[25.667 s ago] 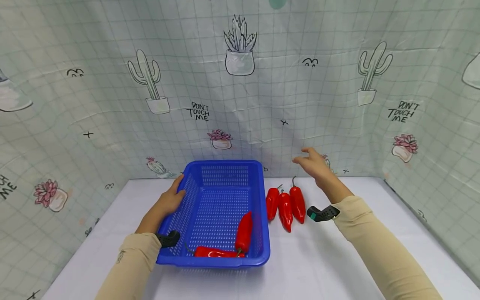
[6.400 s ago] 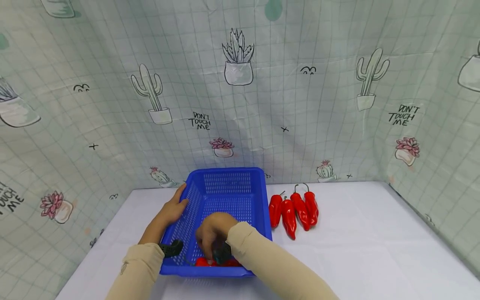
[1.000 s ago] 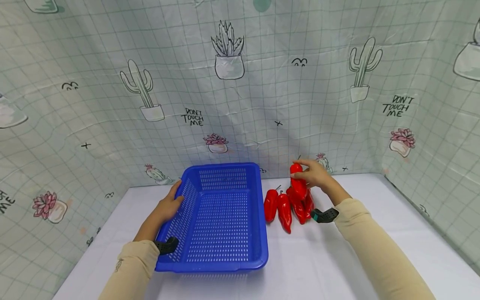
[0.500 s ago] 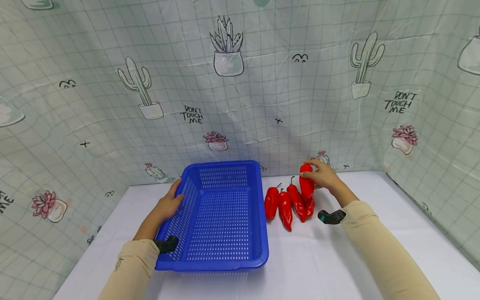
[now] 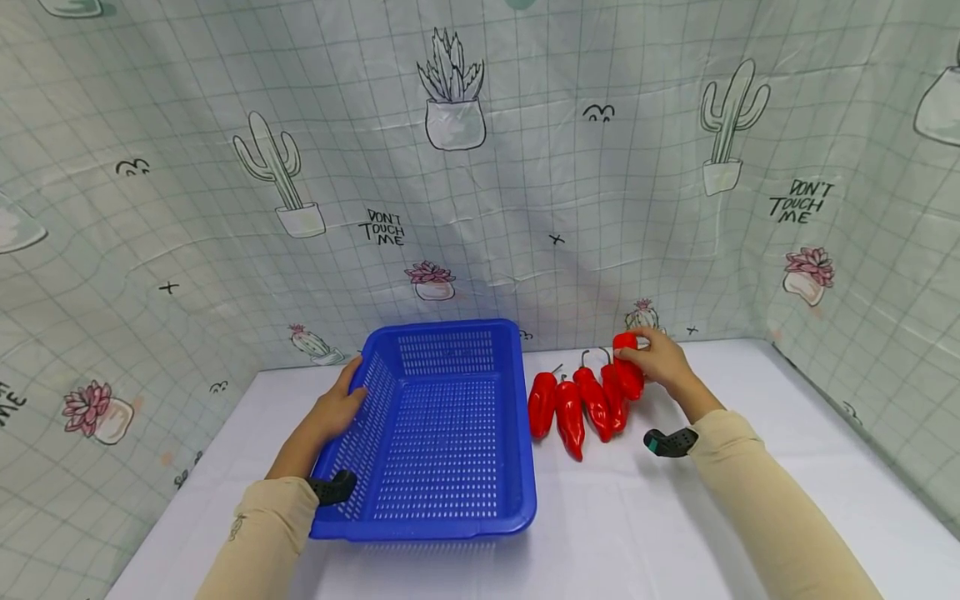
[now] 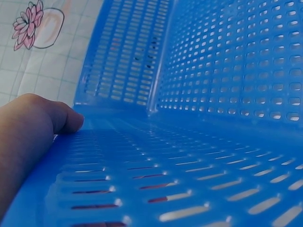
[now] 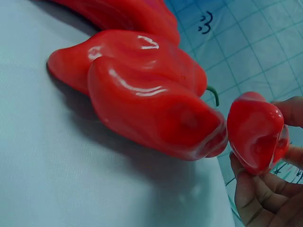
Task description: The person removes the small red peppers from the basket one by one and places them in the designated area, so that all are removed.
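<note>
My left hand (image 5: 337,408) grips the left rim of a blue perforated plastic basket (image 5: 423,531); its thumb lies over the inner side, as the left wrist view also shows. No pepper shows inside the basket. Right of it, several red chili peppers (image 5: 570,417) lie side by side on the white table, stems toward the back. At the right end of this row my right hand (image 5: 663,358) pinches another red chili pepper (image 5: 626,367) near its upper end. In the right wrist view this pepper (image 7: 255,132) appears tip-on between thumb and fingers, close beside the neighbouring pepper (image 7: 156,109).
A white cloth covers the table (image 5: 600,533), which reaches forward and to the right of the peppers. Behind it hangs a pale checked curtain (image 5: 517,192) with cactus drawings, rising close behind the peppers and basket. Black bands (image 5: 670,442) sit on both wrists.
Earlier, two peppers lay in the basket and three beside it; they have moved into the right-hand row. Within the last second my right hand shifted right and lowered its pepper. The left hand stayed.
</note>
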`<move>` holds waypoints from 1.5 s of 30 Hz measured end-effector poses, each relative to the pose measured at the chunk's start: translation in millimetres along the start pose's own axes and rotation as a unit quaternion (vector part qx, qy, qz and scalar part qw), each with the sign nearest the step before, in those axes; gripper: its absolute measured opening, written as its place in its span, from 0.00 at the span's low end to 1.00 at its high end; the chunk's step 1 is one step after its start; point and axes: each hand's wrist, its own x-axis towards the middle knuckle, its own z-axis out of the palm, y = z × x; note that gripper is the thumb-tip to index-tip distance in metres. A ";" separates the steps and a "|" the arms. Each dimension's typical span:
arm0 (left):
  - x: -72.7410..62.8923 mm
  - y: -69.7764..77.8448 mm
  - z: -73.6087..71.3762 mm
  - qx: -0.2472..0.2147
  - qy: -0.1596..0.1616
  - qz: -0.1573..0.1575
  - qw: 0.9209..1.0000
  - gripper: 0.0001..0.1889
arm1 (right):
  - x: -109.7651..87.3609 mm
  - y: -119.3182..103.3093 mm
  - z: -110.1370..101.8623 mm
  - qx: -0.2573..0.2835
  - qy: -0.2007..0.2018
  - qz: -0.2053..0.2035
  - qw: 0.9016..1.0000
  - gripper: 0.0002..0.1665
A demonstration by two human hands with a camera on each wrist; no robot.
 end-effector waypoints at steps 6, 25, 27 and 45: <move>2.0 1.6 -0.8 0.005 0.000 0.004 1.000 0.33 | 0.0 4.4 1.3 -0.030 -0.016 0.017 0.999 0.38; 1.3 2.3 -2.6 0.012 0.004 0.002 1.000 0.33 | -5.8 19.4 1.3 -0.111 -0.021 0.030 0.993 0.37; 1.1 1.8 -2.7 0.012 0.003 0.001 1.000 0.33 | -6.6 21.7 1.6 -0.122 -0.020 0.031 0.992 0.37; 1.5 -0.4 -1.0 0.007 0.001 0.005 1.000 0.33 | -20.7 24.3 6.1 -0.149 0.038 0.026 0.988 0.27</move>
